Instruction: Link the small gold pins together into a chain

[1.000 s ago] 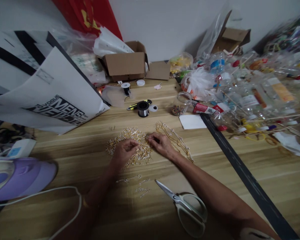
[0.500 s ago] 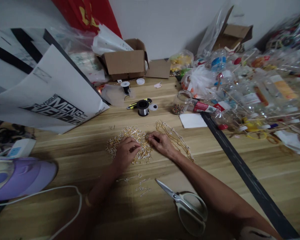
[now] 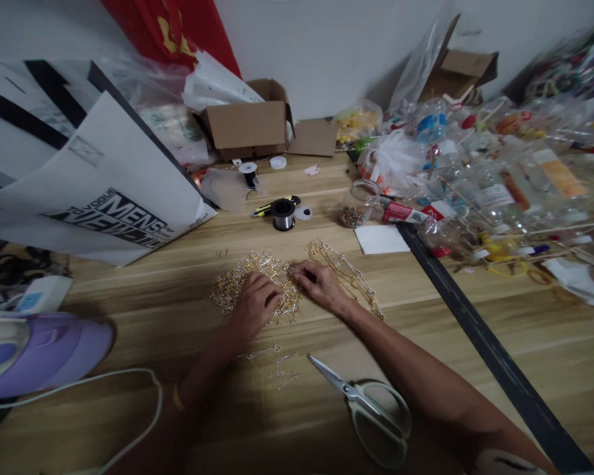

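A heap of small gold and silver metal pieces (image 3: 237, 280) lies on the wooden table (image 3: 129, 310). My left hand (image 3: 254, 305) rests on the heap's near side, fingers curled down into the pieces. My right hand (image 3: 321, 286) sits at the heap's right edge, fingertips pinched on the pieces. What either hand holds is too small to make out. A strand of gold chain (image 3: 352, 276) runs out behind my right hand. A few short chain bits (image 3: 277, 369) lie nearer to me, beside white-handled scissors (image 3: 371, 409).
A white shopping bag (image 3: 103, 191) leans at the left, a purple appliance (image 3: 34, 349) with a white cord (image 3: 129, 396) at the near left. Wire spools (image 3: 283, 214), a bead jar (image 3: 359, 204), a cardboard box (image 3: 250, 125) and piled plastic bottles (image 3: 499, 191) fill the back and right. A dark strip (image 3: 475, 323) crosses the table.
My left hand has slid a little forward and right onto the heap, fingers pressing down into it. My right hand has stayed in place.
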The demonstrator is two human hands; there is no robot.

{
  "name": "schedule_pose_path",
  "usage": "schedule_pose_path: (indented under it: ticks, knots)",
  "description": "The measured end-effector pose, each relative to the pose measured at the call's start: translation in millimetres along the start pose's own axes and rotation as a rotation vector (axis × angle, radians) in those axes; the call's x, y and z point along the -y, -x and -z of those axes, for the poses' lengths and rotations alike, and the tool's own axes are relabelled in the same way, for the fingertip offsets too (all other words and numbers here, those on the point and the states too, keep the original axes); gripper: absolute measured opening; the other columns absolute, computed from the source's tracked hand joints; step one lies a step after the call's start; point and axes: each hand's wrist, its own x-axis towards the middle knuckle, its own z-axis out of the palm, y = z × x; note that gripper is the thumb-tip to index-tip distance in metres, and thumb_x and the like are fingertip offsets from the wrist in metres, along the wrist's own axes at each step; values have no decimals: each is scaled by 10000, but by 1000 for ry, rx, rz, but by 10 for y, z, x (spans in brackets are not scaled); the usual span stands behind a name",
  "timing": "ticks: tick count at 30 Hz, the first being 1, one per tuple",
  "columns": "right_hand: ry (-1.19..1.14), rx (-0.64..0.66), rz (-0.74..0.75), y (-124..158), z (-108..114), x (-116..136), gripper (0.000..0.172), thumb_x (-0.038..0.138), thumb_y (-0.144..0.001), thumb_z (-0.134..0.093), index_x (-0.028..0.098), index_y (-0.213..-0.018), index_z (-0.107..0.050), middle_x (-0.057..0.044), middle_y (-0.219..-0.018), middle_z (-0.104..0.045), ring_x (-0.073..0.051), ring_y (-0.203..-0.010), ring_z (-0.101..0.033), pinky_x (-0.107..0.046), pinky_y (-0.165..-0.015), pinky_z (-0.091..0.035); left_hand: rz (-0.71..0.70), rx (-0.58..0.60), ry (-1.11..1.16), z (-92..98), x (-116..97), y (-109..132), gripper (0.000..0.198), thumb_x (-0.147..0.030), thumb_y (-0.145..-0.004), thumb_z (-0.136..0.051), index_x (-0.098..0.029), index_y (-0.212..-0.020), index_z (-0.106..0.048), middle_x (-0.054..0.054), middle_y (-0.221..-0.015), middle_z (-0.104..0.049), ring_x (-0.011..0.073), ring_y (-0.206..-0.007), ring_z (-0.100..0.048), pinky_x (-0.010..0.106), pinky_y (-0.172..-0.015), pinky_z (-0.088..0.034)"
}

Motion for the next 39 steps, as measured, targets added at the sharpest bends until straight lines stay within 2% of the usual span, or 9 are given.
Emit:
schedule_pose_path:
  ticks: [4,7,12,15,22,30,35,39]
  knots:
    - [1,-5,10,3,-3,-9,122,224,-850,-510,158,-797,-598,15,-636,-587,-106,-569,-508,-205,-564,-370,76,-92,120,49,-10,-25,121,-146,-808,-571,-168,-691,-592,40,-725,-619,191,-785,-522,335,-769,-425]
    - [10,-9,22,3,-12,-19,111,210,-850,-510,161,-806,-599,15,-647,-594,-106,-577,-518,-204,-572,-376,201,-161,268,83,-3,-21,106,-192,-787,-590,-166,-685,-603,38,-743,-636,181,-780,-567,311,-759,-440]
    - [9,-6,27,1,-16,-21,118,213,-859,-507,161,-801,-596,14,-642,-595,-106,-578,-523,-203,-573,-381,517,-140,623,139,19,-15,148,-299,-735,-651,-153,-715,-640,21,-732,-670,150,-694,-605,251,-665,-462]
    - [17,-5,17,2,-12,-22,129,231,-862,-510,158,-804,-599,10,-644,-598,-106,-574,-521,-205,-572,-382,617,-144,759,176,29,-32,172,-310,-686,-693,-143,-709,-653,19,-700,-684,130,-647,-595,231,-632,-458]
    - [30,-1,16,5,-6,-20,137,245,-864,-510,157,-820,-606,8,-651,-605,-106,-571,-516,-208,-567,-381,653,-132,963,164,79,-18,209,-320,-666,-715,-139,-669,-611,28,-669,-704,69,-459,-483,199,-473,-416]
    - [10,-2,21,3,-1,-2,123,224,-857,-508,160,-804,-598,8,-641,-593,-109,-567,-511,-213,-570,-381,719,-102,1002,127,95,1,259,-321,-622,-762,-133,-732,-622,60,-726,-731,140,-586,-640,260,-586,-526]
    - [-7,-7,13,2,-3,2,116,220,-851,-517,156,-806,-603,11,-637,-591,-103,-559,-506,-208,-568,-382,716,-92,1018,111,85,-4,329,-333,-601,-774,-137,-842,-666,56,-745,-737,161,-626,-663,283,-621,-541]
    - [-18,4,11,0,-3,8,128,225,-856,-513,152,-806,-606,9,-638,-594,-102,-557,-508,-206,-559,-385,681,-111,944,93,53,-23,258,-319,-605,-758,-135,-768,-679,35,-663,-716,148,-589,-644,264,-598,-531]
